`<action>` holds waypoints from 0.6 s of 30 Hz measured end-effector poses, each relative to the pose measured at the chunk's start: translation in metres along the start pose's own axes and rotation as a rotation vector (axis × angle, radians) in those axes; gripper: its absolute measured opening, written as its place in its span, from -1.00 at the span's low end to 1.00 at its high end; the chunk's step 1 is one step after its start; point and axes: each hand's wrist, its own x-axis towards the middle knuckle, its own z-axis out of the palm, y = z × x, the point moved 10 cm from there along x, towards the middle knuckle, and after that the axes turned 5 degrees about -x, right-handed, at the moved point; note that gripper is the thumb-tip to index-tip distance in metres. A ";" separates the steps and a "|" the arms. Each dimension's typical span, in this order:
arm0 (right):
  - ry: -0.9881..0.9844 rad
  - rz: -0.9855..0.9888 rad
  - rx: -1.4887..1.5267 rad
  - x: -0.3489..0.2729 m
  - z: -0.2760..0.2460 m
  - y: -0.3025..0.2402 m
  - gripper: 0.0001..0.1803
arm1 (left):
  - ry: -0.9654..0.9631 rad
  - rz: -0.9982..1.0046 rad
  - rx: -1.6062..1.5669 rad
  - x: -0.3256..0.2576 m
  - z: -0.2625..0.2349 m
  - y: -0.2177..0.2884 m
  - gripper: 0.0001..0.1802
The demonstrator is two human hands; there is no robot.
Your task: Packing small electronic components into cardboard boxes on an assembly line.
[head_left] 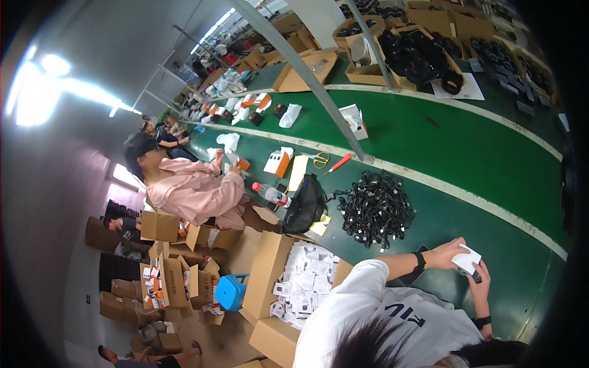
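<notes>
Over the green table at the lower right, my left hand [449, 254] and my right hand [480, 283] grip a small white box [467, 260] between them. The fingers of my left hand wrap its upper side, while my right hand closes on its lower edge. Its contents, if any, are hidden. Beside my left wrist a dark flat phone-like object [414, 274] lies partly covered by the arm. A large heap of black cables [375, 210] sits farther left on the table.
Left of the cables are a black bag [304, 205], a bottle [272, 195], scissors [320, 160] and a red-handled tool [337, 164]. An open carton of white packets [305, 279] stands near me. A green conveyor belt [423, 126] runs beyond a metal post [307, 80]. A co-worker in pink [193, 187] handles a box.
</notes>
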 end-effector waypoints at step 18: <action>0.137 0.586 0.259 -0.058 -0.038 0.077 -0.65 | 0.164 -0.064 0.001 0.328 -0.038 -0.116 -0.34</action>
